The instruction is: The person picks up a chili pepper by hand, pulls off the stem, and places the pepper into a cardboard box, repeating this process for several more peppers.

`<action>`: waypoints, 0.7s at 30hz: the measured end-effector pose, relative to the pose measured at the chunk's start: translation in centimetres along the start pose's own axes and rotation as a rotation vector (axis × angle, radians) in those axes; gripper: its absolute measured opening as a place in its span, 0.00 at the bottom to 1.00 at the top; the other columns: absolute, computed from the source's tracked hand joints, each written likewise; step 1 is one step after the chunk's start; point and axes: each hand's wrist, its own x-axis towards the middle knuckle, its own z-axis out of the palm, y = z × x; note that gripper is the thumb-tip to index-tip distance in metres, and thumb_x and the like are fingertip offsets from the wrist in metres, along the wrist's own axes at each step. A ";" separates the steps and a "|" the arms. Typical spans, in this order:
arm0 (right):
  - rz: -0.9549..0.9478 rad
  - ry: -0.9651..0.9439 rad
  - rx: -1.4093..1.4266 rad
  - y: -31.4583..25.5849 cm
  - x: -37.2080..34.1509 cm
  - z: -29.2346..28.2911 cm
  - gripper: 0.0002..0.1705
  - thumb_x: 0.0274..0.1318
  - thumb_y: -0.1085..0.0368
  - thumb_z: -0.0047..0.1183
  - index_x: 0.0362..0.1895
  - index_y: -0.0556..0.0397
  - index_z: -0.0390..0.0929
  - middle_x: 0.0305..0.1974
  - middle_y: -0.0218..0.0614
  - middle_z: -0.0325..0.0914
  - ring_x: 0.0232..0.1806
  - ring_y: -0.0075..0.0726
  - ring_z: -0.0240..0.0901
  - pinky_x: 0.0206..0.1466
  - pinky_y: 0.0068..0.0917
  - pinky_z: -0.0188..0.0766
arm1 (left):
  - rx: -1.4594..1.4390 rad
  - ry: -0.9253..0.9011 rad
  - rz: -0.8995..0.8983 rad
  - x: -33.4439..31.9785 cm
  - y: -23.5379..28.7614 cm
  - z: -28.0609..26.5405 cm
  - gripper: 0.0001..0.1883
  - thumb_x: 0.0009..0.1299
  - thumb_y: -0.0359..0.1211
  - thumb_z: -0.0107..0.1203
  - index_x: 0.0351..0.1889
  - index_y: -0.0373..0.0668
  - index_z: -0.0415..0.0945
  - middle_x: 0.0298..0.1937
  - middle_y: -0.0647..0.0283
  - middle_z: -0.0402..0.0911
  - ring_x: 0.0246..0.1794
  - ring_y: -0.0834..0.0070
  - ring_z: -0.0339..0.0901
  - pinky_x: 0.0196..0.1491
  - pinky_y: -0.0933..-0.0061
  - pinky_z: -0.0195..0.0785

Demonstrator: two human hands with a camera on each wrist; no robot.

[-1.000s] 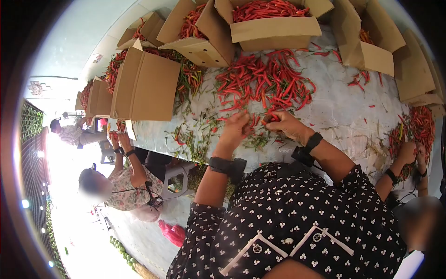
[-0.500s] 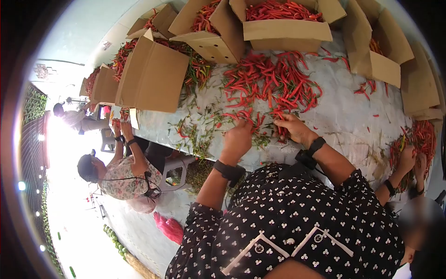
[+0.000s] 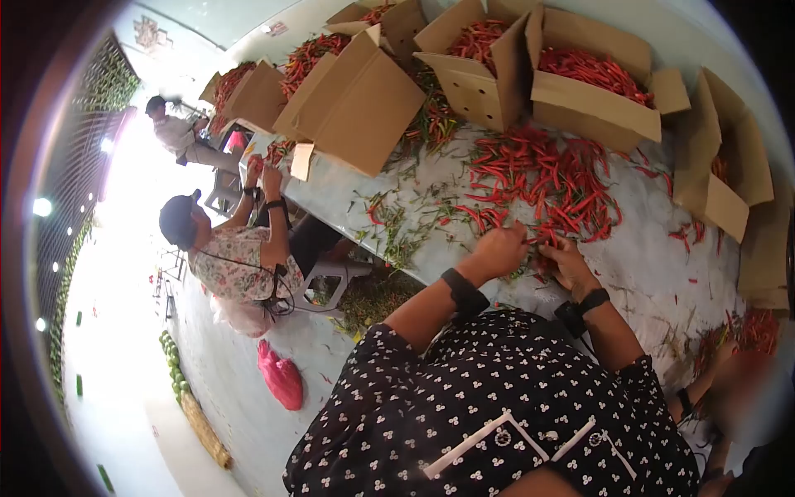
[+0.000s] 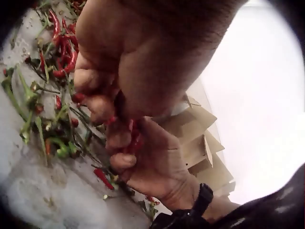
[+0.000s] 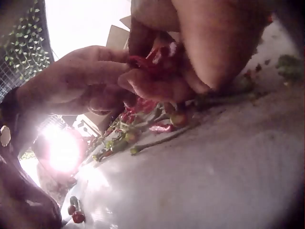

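Observation:
In the head view my left hand [image 3: 498,251] has curled fingers against a red chilli, close beside my right hand [image 3: 571,267]. The right hand grips red chillies [image 5: 162,59], seen between the fingers in the right wrist view. From the left wrist view, the left hand [image 4: 143,52] pinches a small red piece [image 4: 78,98] at its fingertips, and the two hands nearly touch. Just beyond them lies a heap of red chillies [image 3: 538,178]. Green stems [image 4: 59,148] and short red pieces are scattered on the table beside the hands.
Cardboard boxes [image 3: 360,112] of chillies line the table's far side. Loose green stems [image 3: 402,236] lie to the left. One person [image 3: 248,257] sits at the left with chillies in hand, another works at the right edge. A pink bag [image 3: 280,377] is on the floor.
The head view has swung, so the table and boxes appear further right and tilted. My hands have come closer together over the chillies.

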 end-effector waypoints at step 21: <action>-0.070 0.101 0.344 0.3 -0.1 -0.8 0.05 0.52 0.63 0.52 0.34 0.46 0.71 0.26 0.27 0.73 0.20 0.24 0.66 0.22 0.23 0.62 | 0.024 0.171 -0.192 0.5 -2.2 -1.3 0.13 0.55 0.36 0.52 0.36 0.41 0.72 0.24 0.54 0.77 0.28 0.55 0.76 0.30 0.58 0.69</action>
